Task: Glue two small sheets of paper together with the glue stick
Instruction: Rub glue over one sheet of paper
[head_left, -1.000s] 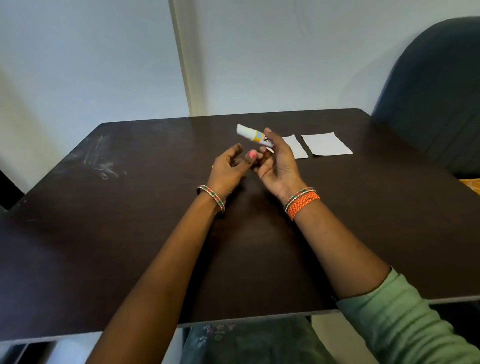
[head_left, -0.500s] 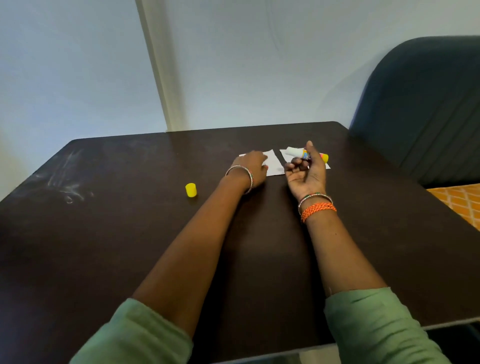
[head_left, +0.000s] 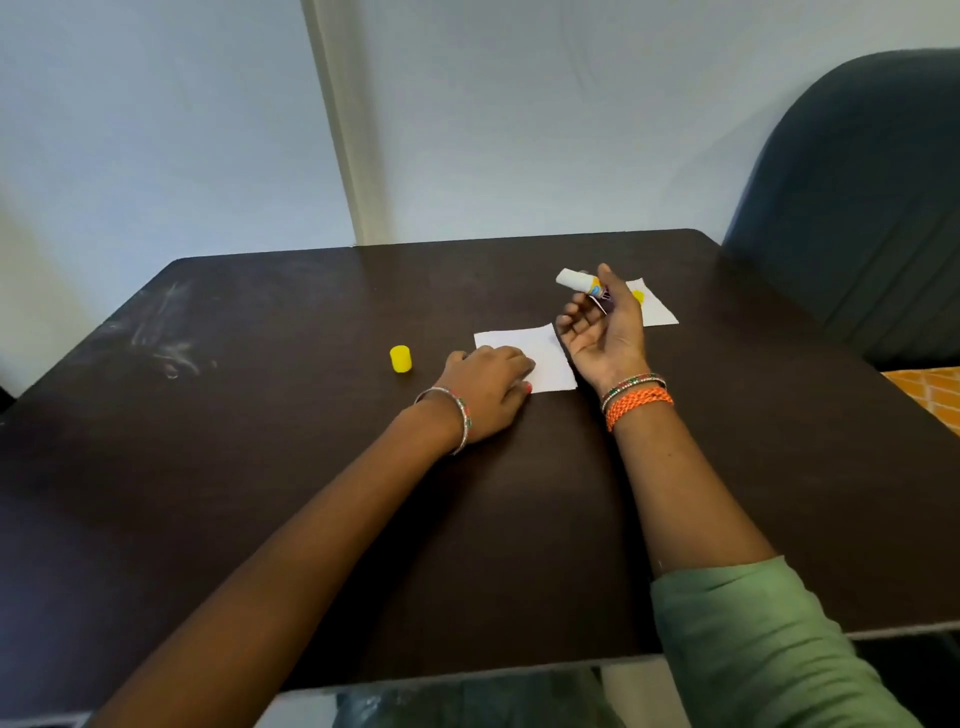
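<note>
Presently, the right hand (head_left: 605, 332) is raised palm-up above the worktop (head_left: 260, 467), pinching the glue stick (head_left: 579, 281) between thumb and fingertips; the remaining fingers curl loosely. The stick is uncapped: a white tube with a yellow and blue band, its open end pointing away to the left of that hand. Its yellow cap (head_left: 400, 359) stands upright on the worktop, just left of the left hand (head_left: 488, 384).

The left hand lies palm-down, fingers together, pressing the near left corner of the nearer sheet (head_left: 540, 353), which is white, flat and unmarked. The other sheet (head_left: 657, 309) lies beyond the right hand, partly hidden by it, apart from the first.

Assessment: the step in hand appears to be applying glue to the nearer sheet. To do it well, turn the stick tip-down, keep the left hand pinning the paper so that it does not drag, and stroke outward from the held corner with light pressure. Thin paper of this kind will likely wrinkle if pushed toward the pinning fingers.

No glue is discernible on either of the 2 sheets.
</note>
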